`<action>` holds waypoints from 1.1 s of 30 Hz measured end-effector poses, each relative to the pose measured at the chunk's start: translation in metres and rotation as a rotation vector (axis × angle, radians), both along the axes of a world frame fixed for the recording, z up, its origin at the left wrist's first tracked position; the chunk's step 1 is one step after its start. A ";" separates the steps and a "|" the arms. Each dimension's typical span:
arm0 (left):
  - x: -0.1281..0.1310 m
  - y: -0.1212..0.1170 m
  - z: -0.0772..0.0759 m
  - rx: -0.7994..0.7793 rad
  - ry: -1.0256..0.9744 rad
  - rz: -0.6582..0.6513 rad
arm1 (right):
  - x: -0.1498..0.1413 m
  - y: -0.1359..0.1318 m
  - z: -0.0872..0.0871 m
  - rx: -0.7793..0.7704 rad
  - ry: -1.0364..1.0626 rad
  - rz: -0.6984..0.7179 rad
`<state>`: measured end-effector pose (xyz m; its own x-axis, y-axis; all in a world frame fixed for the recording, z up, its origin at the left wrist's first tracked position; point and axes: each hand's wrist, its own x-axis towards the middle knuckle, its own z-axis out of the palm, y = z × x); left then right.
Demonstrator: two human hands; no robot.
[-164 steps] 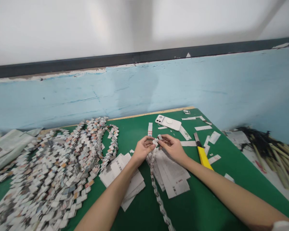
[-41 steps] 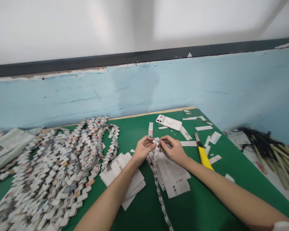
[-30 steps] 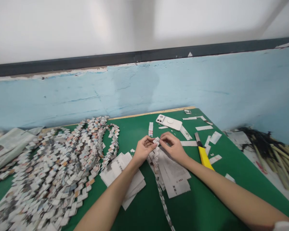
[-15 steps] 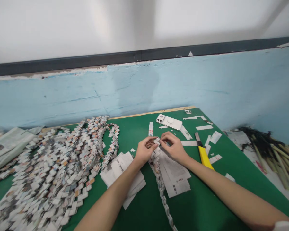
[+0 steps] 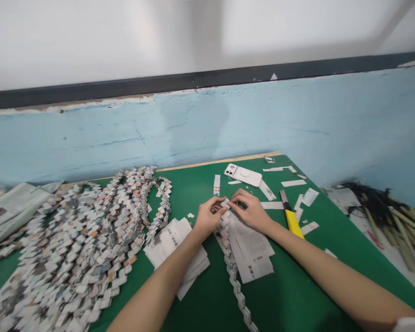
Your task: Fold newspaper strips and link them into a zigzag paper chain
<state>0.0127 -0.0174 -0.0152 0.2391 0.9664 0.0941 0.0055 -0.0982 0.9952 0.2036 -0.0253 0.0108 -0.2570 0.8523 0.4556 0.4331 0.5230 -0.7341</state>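
Observation:
A folded paper chain (image 5: 232, 272) made of zigzag newsprint links runs from between my hands down toward the table's near edge. My left hand (image 5: 209, 214) pinches its upper end between thumb and fingers. At that same end, from the right side, my right hand (image 5: 248, 207) closes thumb and forefinger on the last link. Newspaper pieces (image 5: 254, 256) lie under and right of the chain. Another stack of cut newspaper (image 5: 178, 242) sits beneath my left forearm. The exact fold between my fingertips is too small to make out.
A large heap of folded paper chain (image 5: 79, 249) covers the table's left side, beside folded newspaper (image 5: 14, 212). A white phone (image 5: 244, 175) lies at the back. Right of my hand are a yellow utility knife (image 5: 292, 219), blade exposed, and paper strips (image 5: 293, 183). Sticks (image 5: 404, 230) lie beyond the right edge.
The chain's lower part has swung slightly to the right and twisted, showing its links more broadly. My hands keep nearly the same place and grip.

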 end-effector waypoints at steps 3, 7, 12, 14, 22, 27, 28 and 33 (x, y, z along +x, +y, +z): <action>-0.001 -0.001 0.001 0.029 0.068 -0.010 | 0.003 0.002 -0.001 -0.010 -0.024 0.028; 0.000 -0.001 0.003 0.041 0.087 -0.010 | 0.003 0.003 -0.001 -0.026 -0.014 0.027; 0.000 0.000 0.007 -0.053 -0.072 -0.021 | 0.002 0.004 0.001 -0.091 0.030 -0.048; -0.001 0.000 0.008 -0.056 -0.085 -0.025 | 0.006 0.005 0.000 -0.144 -0.018 -0.033; -0.002 -0.001 0.011 -0.083 -0.072 -0.025 | 0.015 0.007 -0.001 -0.292 -0.043 0.162; -0.002 -0.001 0.011 -0.078 -0.080 -0.018 | 0.015 0.008 -0.002 -0.289 -0.047 0.183; -0.002 -0.001 0.010 -0.073 -0.079 -0.015 | 0.014 0.008 -0.002 -0.265 -0.056 0.175; -0.003 0.000 0.005 -0.042 -0.050 -0.001 | 0.012 0.005 -0.003 -0.115 -0.102 0.127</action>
<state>0.0102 -0.0174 -0.0098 0.2361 0.9695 0.0656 -0.0442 -0.0567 0.9974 0.2154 -0.0202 0.0075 -0.4056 0.8550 0.3232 0.4445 0.4935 -0.7476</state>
